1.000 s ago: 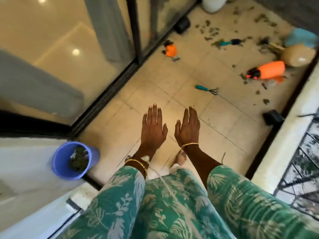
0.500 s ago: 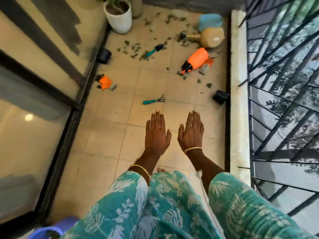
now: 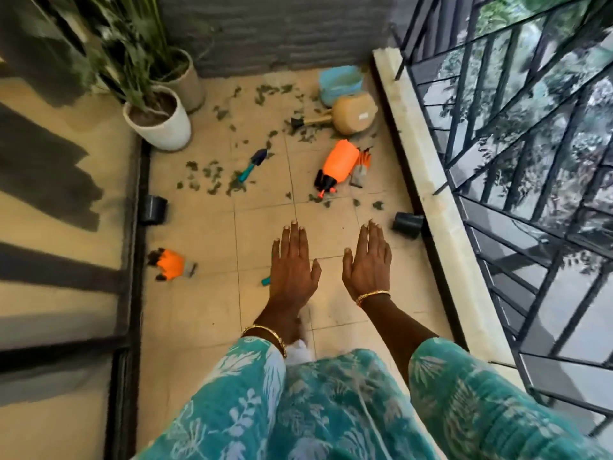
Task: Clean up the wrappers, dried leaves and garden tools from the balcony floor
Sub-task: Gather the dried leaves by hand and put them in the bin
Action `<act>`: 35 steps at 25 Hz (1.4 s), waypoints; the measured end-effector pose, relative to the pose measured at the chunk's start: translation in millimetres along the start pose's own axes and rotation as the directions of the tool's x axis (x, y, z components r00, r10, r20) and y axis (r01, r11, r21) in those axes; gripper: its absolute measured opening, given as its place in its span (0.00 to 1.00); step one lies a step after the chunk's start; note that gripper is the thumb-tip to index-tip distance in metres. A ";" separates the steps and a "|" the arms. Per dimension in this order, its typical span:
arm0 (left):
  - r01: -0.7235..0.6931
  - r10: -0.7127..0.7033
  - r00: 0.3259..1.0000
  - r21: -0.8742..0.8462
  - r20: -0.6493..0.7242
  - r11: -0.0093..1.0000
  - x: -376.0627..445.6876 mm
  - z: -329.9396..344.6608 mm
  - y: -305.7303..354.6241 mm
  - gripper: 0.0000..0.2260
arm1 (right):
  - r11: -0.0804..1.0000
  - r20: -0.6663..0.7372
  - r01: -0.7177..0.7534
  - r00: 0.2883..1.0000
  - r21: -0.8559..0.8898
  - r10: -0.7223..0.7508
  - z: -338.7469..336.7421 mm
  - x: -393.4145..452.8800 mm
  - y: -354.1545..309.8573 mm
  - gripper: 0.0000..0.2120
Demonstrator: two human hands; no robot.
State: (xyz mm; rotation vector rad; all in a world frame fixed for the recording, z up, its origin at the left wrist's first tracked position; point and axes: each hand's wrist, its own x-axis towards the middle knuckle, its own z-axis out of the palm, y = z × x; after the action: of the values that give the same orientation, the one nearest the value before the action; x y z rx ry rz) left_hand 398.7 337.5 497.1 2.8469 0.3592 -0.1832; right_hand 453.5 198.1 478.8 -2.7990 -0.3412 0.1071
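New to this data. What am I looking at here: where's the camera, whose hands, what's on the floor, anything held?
There is no robot: one wide-angle camera sits on a person's head, looking forward and down at a tiled balcony floor. The left hand and right hand are the wearer's own, held flat with straight fingers, palms down, holding nothing. On the floor lie scattered dried leaves, a teal-handled trowel, an orange spray bottle on its side, and a smaller orange item near the sliding door track. A teal tool handle peeks out beside the left hand. A white potted plant stands in the far corner.
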 end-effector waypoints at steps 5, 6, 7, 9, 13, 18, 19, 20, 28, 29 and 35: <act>-0.089 0.087 0.996 0.097 0.024 0.991 106.9 -14.9 -25.8 0.32 | 0.995 -0.052 -0.103 0.993 0.000 0.103 9.8 90.4 -16.2 0.29; -0.114 0.109 0.993 0.116 0.050 0.987 131.6 -14.5 -26.0 0.33 | 0.990 -0.044 -0.139 0.989 0.000 0.139 11.6 110.4 -13.1 0.29; -0.135 0.126 0.989 0.126 0.075 0.983 152.3 -13.9 -24.5 0.33 | 0.984 -0.029 -0.180 0.983 0.008 0.180 12.8 127.7 -9.2 0.29; -0.171 0.158 0.979 0.102 0.125 0.980 192.4 -9.1 -14.8 0.32 | 0.971 -0.011 -0.239 0.971 -0.003 0.239 15.9 160.6 4.3 0.29; -0.202 0.186 0.972 0.107 0.146 0.973 276.0 10.2 12.2 0.32 | 0.942 0.019 -0.335 0.942 -0.014 0.336 28.8 233.4 46.2 0.27; -0.257 0.239 0.940 0.042 0.244 0.966 390.5 69.3 31.7 0.29 | 0.881 0.032 -0.472 0.881 -0.030 0.473 79.4 330.2 102.7 0.28; -0.271 0.254 0.932 0.033 0.260 0.962 411.6 88.4 31.3 0.28 | 0.860 0.027 -0.510 0.860 -0.014 0.510 97.1 344.7 113.3 0.27; -0.297 0.278 0.919 0.028 0.280 0.955 431.2 110.3 29.0 0.28 | 0.841 0.022 -0.541 0.841 0.004 0.540 118.7 358.3 124.7 0.26; -0.599 0.571 0.778 0.035 0.263 0.800 587.8 398.1 7.8 0.29 | 0.702 0.079 -0.706 0.708 0.087 0.702 394.3 444.1 253.7 0.27; -0.624 0.596 0.764 0.044 0.248 0.781 602.2 428.0 10.6 0.29 | 0.701 0.072 -0.706 0.708 0.102 0.702 423.9 449.9 272.2 0.28; -0.708 0.682 0.702 0.106 0.204 0.698 654.2 547.7 24.7 0.26 | 0.752 -0.003 -0.659 0.752 0.003 0.659 543.1 461.6 343.2 0.26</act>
State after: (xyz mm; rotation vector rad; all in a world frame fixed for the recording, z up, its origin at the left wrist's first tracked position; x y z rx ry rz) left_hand 984.2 311.2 -123.5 2.8771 -0.8228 -0.2776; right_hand 916.3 160.1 -161.7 -2.7740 0.6761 0.2582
